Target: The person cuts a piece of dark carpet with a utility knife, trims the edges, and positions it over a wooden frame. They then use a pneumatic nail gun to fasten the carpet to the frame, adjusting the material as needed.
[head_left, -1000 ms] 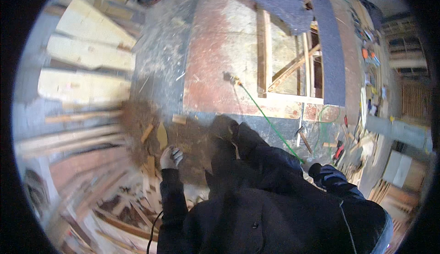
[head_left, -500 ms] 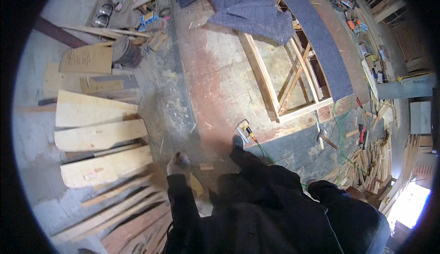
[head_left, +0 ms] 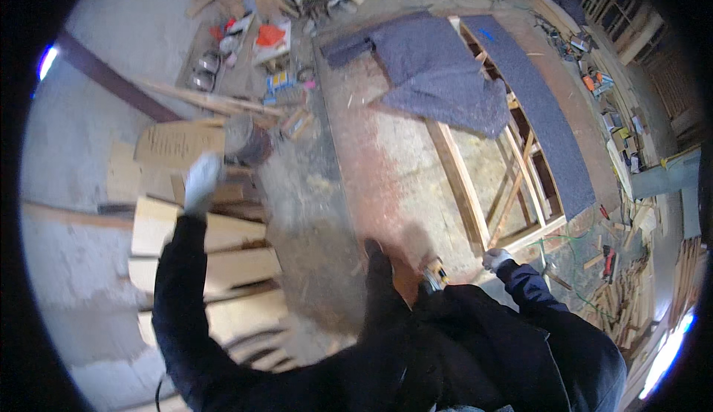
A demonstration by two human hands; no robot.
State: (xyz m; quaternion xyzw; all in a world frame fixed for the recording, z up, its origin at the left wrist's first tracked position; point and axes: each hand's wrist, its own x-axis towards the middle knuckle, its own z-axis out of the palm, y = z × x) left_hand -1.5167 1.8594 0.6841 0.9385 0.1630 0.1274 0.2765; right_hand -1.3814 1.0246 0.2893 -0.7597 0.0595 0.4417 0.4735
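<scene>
While the left arm stretches out over the left side of the floor (head_left: 308, 196), its left hand (head_left: 202, 183), pale-gloved and blurred, hangs in my line of sight between a cardboard sheet (head_left: 174, 141) and the uppermost of three pale wooden panels (head_left: 232, 235). Cannot tell whether that grip is wide or narrow, or whether it holds anything.

Right hand (head_left: 495, 259), also pale-gloved, is low beside the person's body, at the near left corner of a wooden frame (head_left: 460, 185). Fingers look drawn in; contact with the wood and anything inside the grip cannot be made out.

Frame lies flat on a worn, reddish floor panel (head_left: 364, 189), toward its right edge, a diagonal brace across the near part. Grey-purple cloth (head_left: 445, 78) covers the far left part, folded and rumpled; a long strip of similar cloth (head_left: 531, 111) runs down the right side.

Yellow tool (head_left: 437, 271) close to the body, partly hidden by the dark jacket (head_left: 475, 338). Green cord (head_left: 568, 238) beyond the frame's near right corner; red-and-black tool (head_left: 609, 263) farther right, near loose wood strips (head_left: 620, 293).
</scene>
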